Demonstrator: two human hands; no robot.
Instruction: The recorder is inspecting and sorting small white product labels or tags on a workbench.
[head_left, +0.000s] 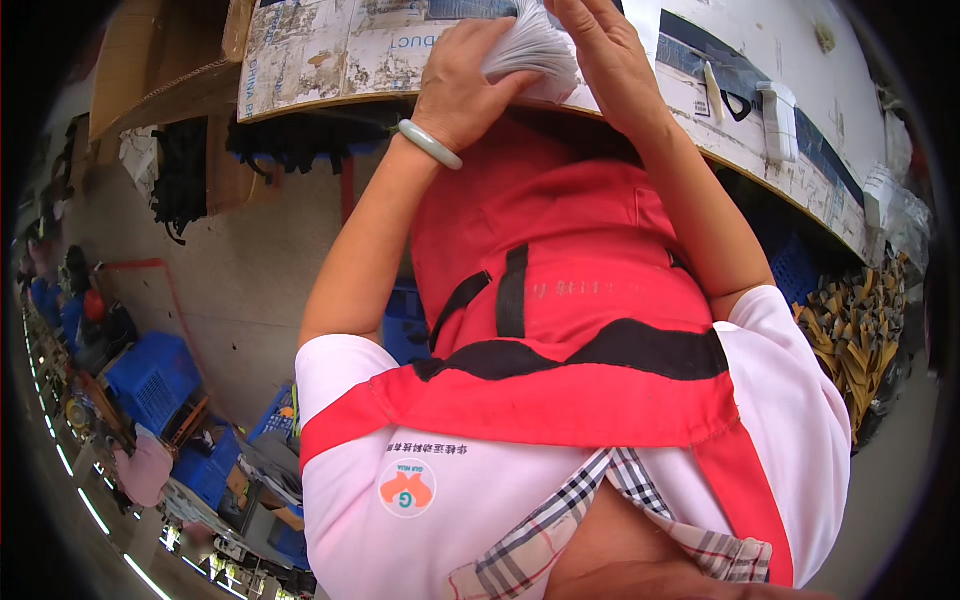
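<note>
My left hand [462,80] grips a thick stack of thin whitish sheets [535,55], fanned at the edges, at the near edge of the worn table [330,60]. The thumb lies across the near side of the stack; whether the sheets are paper or plastic bags I cannot tell. Just right of the stack is my right hand [612,65], held upright with fingers stretched out and the palm toward the sheets. Its fingertips run out at the top of the view, so any contact there is hidden. A pale bangle [430,145] circles my left wrist.
Right along the table lie a white strip bundle [778,120], a white-handled tool [714,92] and clear plastic. A cardboard box [165,75] stands at the left. Blue crates [155,380] and a person in pink [145,468] are farther left. Brown strips [850,320] are heaped at right.
</note>
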